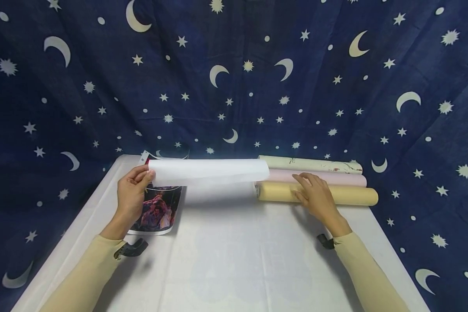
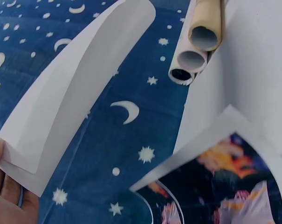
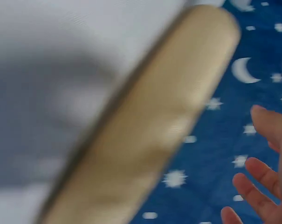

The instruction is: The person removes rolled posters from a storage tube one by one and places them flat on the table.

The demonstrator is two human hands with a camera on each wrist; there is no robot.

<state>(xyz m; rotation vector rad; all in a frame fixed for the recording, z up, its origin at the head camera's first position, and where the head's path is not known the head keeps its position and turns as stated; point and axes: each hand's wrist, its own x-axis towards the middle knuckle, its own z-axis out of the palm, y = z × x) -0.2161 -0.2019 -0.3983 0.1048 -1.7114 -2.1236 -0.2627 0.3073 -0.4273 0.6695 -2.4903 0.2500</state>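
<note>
Pinching the left end of a loosely curled white sheet [image 1: 206, 172], the left hand [image 1: 130, 195] is keeping its grip closed on the paper, thumb on one face and fingers on the other. The sheet is hanging raised over the far part of the worktop [image 1: 226, 255], its right end reaching across the near ends of three rolls. The right hand [image 1: 316, 195] is hovering near these with its grip loose and holding nothing, its fingers spread and slightly bent. Those rolls are lying side by side at the right: a cream patterned roll [image 1: 312, 164] farthest back, a pink roll [image 1: 327, 178] in the middle and a yellow roll [image 1: 351, 196] in front. A dark, colourful print [image 1: 160, 212] with a white border is lying beside the left hand. Behind everything, a blue cloth [image 1: 249, 108] with moons and stars is hanging.
</note>
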